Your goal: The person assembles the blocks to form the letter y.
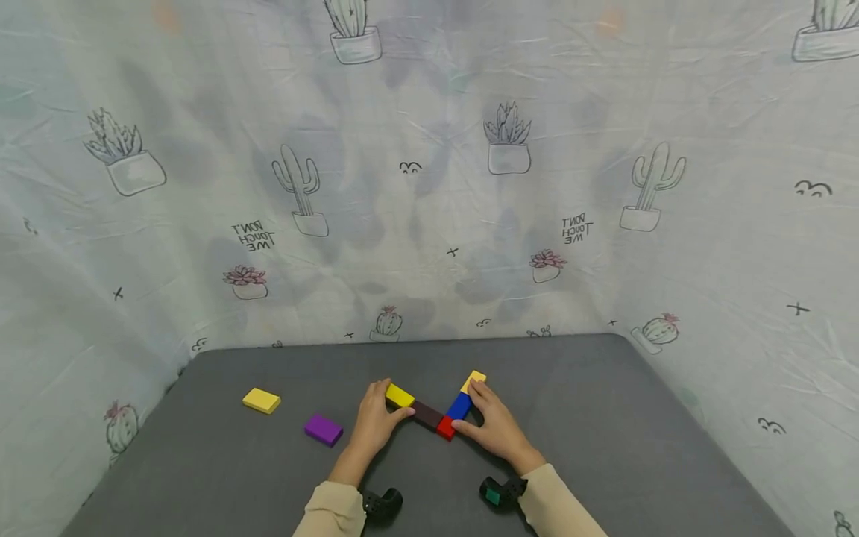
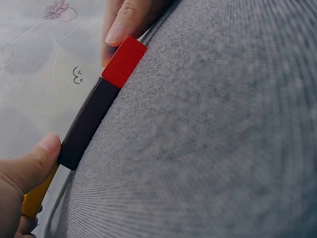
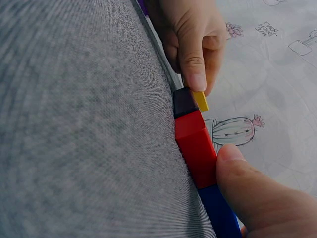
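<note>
Several coloured blocks form a V on the grey table. Its left arm has a yellow block (image 1: 400,395) and a dark brown block (image 1: 427,416); a red block (image 1: 446,427) sits at the near corner. A blue block (image 1: 459,407) and a pale yellow block (image 1: 473,379) make up the right arm. My left hand (image 1: 376,421) grips the left yellow block, thumb (image 2: 47,148) near its joint with the brown one. My right hand (image 1: 498,429) spans the right arm, thumb (image 3: 232,154) against the red block's side and fingers at the pale yellow block.
A purple block (image 1: 323,430) and another pale yellow block (image 1: 262,400) lie apart on the left of the table (image 1: 201,462). Behind the table hangs a pale cloth (image 1: 416,224) printed with cacti. Each wrist wears a black device (image 1: 382,507).
</note>
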Action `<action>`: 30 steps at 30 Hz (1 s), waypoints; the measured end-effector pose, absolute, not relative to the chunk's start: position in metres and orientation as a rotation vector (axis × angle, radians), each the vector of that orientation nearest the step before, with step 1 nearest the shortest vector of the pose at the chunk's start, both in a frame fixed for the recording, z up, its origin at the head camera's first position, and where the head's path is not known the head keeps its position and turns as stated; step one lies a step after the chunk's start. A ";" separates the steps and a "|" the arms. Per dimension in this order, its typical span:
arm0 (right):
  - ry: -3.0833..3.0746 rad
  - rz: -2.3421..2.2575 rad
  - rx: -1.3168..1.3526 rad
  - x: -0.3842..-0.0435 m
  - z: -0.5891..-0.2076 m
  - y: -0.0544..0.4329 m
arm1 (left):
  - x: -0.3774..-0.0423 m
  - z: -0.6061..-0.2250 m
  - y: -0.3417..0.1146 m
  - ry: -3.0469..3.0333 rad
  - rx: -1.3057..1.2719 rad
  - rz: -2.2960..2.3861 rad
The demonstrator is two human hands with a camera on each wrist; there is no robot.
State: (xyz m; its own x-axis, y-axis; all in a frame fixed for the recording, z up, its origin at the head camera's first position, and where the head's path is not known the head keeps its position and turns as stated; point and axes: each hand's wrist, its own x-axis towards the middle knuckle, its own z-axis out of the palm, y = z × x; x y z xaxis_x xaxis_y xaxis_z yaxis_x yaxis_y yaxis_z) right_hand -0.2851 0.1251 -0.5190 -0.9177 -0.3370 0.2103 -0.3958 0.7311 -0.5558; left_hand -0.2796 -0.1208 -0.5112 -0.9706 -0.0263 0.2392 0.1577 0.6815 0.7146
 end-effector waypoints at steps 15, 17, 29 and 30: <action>-2.821 0.977 0.609 -0.287 -0.521 0.126 | -0.276 -0.518 -0.122 -2.708 -0.112 -1.153; -2.818 0.974 0.604 -0.287 -0.520 0.126 | -0.276 -0.518 -0.122 -2.706 -0.119 -1.156; -2.830 0.977 0.604 -0.285 -0.519 0.126 | -0.267 -0.520 -0.128 -2.642 -0.199 -1.219; -2.829 0.977 0.606 -0.285 -0.519 0.126 | -0.266 -0.520 -0.128 -2.635 -0.202 -1.226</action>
